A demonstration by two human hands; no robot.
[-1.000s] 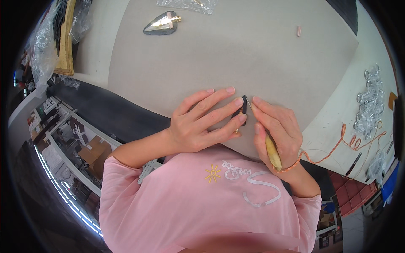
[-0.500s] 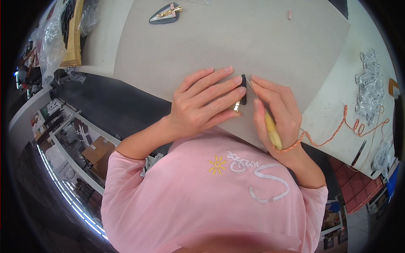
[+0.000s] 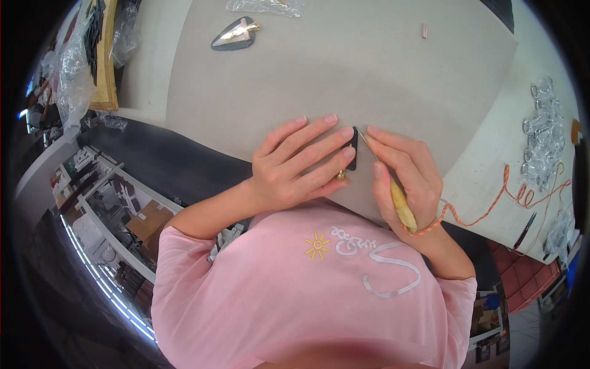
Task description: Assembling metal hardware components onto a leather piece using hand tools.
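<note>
Shifted lower in view, a black strip (image 3: pixel 353 162) is being touched from nine o'clock by the spread left hand (image 3: pixel 292 165), an awl (image 3: pixel 402 206) being gripped at three by the right hand (image 3: pixel 413 178).

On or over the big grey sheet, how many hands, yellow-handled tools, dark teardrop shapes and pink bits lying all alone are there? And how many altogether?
Hands: 2 (left hand and right hand)
Yellow-handled tool: 1
Dark teardrop shape: 1
Pink bit lying alone: 1
Total: 5
</note>
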